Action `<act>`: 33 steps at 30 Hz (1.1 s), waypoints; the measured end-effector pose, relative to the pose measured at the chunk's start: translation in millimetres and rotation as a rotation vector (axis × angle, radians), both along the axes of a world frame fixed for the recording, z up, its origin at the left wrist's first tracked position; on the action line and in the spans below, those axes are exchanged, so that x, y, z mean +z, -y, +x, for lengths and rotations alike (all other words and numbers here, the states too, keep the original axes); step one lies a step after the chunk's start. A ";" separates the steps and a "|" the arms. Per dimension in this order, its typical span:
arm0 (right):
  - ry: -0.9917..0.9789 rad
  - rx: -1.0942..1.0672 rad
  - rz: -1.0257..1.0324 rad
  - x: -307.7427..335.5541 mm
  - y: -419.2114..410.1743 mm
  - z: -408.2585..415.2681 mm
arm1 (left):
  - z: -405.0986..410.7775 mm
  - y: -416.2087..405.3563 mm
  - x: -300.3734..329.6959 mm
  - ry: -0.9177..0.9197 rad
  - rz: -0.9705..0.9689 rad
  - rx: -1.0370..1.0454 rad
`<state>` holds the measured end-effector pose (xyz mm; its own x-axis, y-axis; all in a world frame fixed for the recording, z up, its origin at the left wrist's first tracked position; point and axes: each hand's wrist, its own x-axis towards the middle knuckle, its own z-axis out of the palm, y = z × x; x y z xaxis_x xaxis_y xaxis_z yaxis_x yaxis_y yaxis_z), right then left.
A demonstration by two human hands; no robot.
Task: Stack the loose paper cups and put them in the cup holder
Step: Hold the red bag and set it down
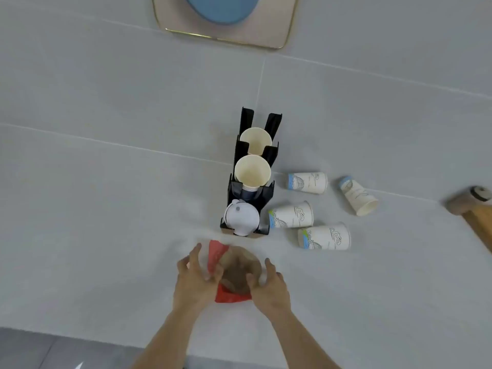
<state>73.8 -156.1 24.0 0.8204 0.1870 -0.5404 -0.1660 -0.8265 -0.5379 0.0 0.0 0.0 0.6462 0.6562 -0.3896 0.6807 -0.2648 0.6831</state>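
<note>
Both hands meet over a red-walled cup (231, 295) near the front edge of the pale grey worktop (106, 182), just in front of the black cup holder (249, 194). The left hand (195, 279) wraps its fingers round the cup's left side, thumb near the rim; the right hand (269, 284) closes on the right side of the rim, so the cup is gripped between the two. The picture is blurred here, and whether this is one red cup or several nested together cannot be told; the brownish inside of its mouth faces up toward the camera.

The cup holder stands near the middle of the worktop, its three compartments running from front to back. The front compartment carries a stack of white lids (241, 218). The middle one holds a cream cup (252, 171) with its mouth up, nested in others, and the rear one holds another cream cup (255, 141).

To the right of the holder four white printed paper cups lie on their sides, apart from each other: one (307, 182) beside the holder's middle, one (291, 218) just beside its front corner, one (324, 237) nearer the front, and one (358, 195) further right.

At the worktop's right edge a wooden object (474, 209) juts in. At the far edge sits a beige tray (277, 27) with a blue dish (221, 9) on it.
</note>
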 end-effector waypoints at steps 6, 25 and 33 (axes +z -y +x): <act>-0.016 -0.106 0.006 -8.7 -4.1 -0.6 | 8.3 9.6 -11.1 -0.048 -0.029 -0.067; -0.330 -0.193 0.597 23.4 -24.6 -15.8 | -59.6 10.2 38.7 0.175 -0.050 0.378; -0.398 0.048 0.563 29.8 -100.5 -105.0 | -175.5 -36.2 42.5 0.215 -0.040 0.684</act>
